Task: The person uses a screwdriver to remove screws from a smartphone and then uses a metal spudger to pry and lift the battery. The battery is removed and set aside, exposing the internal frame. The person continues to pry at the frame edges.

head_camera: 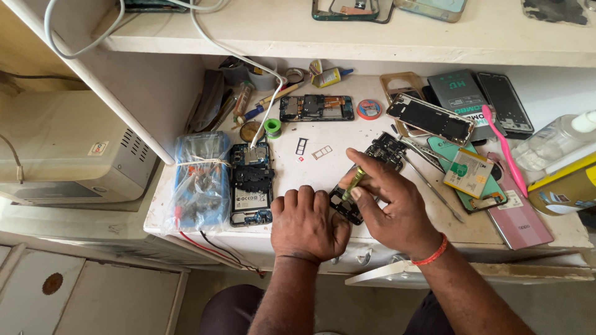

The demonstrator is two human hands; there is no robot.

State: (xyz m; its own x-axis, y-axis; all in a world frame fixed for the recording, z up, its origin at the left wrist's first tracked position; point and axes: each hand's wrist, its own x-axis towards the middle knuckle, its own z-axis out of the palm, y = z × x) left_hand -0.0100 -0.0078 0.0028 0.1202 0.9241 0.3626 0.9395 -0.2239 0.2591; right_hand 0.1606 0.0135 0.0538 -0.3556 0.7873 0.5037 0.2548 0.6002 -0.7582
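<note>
My left hand (305,224) is closed and presses down on the near end of an opened black phone frame (380,154) that lies slantwise on the white workbench (347,133). My right hand (390,200), with a red band at the wrist, pinches a small screwdriver with a yellow-green handle (354,182) and holds it upright over the frame's middle. Much of the frame is hidden under both hands. Another opened phone (251,184) with its circuit boards bare lies just left of my left hand.
A blue device wrapped in clear plastic (200,180) sits at the left edge. A disassembled phone (316,108), a roll of green wire (272,127), SIM trays (312,149), tweezers (434,189), a battery (468,172), a pink toothbrush (504,149) and several phone shells crowd the bench. A shelf (347,31) overhangs it.
</note>
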